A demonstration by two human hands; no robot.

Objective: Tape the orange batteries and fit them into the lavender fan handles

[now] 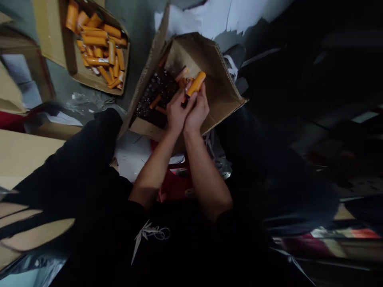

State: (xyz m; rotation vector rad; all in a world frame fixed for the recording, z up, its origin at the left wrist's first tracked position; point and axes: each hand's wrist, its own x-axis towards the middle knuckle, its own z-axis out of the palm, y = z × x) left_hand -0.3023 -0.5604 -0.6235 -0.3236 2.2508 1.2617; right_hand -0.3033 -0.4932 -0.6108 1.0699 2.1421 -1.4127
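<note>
An orange cylinder [196, 84] with a dark lower end lies slantwise in my hands, above a large open cardboard box [229, 85]. My right hand [198, 109] is closed around it from the right side. Pressed against that hand, my left hand [177, 109] is closed too, with its thumb at the cylinder's lower end; some of its fingers are hidden. Behind the hands, inside the box, are more orange pieces [155, 101] on dark material with shiny specks [149, 95]. Whether the left fingers hold another piece is unclear.
A smaller cardboard box [124, 81] full of orange cylinders [95, 38] stands on the floor at the upper left. White sheeting [209, 16] lies beyond the large box. Cardboard [26, 153] is stacked at the left, and a shoe with white laces [235, 65] touches the box's right side.
</note>
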